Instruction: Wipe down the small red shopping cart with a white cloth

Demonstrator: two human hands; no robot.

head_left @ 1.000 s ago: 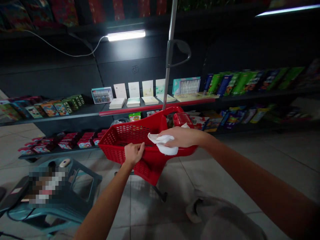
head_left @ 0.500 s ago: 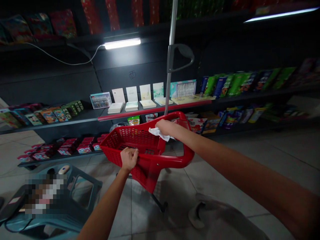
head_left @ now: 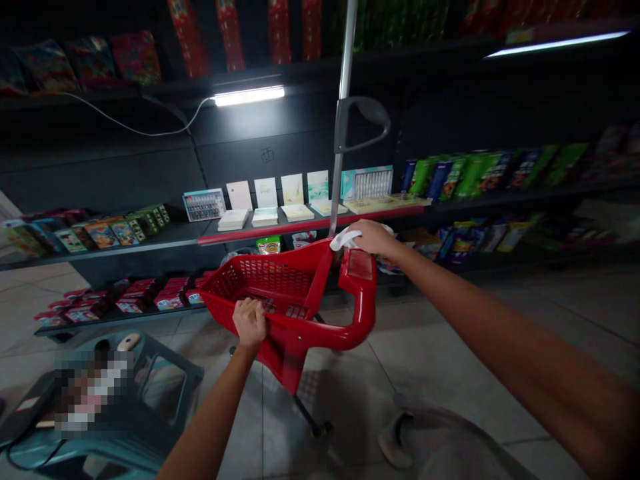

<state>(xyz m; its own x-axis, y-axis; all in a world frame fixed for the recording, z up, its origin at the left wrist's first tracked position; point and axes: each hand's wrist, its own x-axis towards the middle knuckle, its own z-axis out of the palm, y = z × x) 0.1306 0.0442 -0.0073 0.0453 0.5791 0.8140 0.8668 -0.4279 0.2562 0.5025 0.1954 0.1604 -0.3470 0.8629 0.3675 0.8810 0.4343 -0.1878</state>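
Observation:
A red plastic shopping cart (head_left: 283, 273) with perforated basket walls stands in front of me. My left hand (head_left: 249, 323) is closed over the near rim of its basket. On the far side, my right hand (head_left: 371, 237) holds a white cloth (head_left: 346, 237) against the far end of the cart's red handle (head_left: 364, 300). The hand and cloth cover that corner of the handle. A grey metal pole (head_left: 339, 173) with a looped grip rises just behind the cart.
Dark shelves (head_left: 145, 237) behind the cart hold books (head_left: 265, 193), boxes and snack bags (head_left: 473, 175). A lit tube lamp (head_left: 249, 95) hangs under the upper shelf. At lower left stands a blue-grey plastic stool (head_left: 173, 363) with items on it, partly pixelated. Floor tiles lie underneath.
My right hand has moved right with the cloth, from the basket's back edge to the handle's far corner. The cart's handle end has shifted slightly left and toward me; my left hand stays on the rim.

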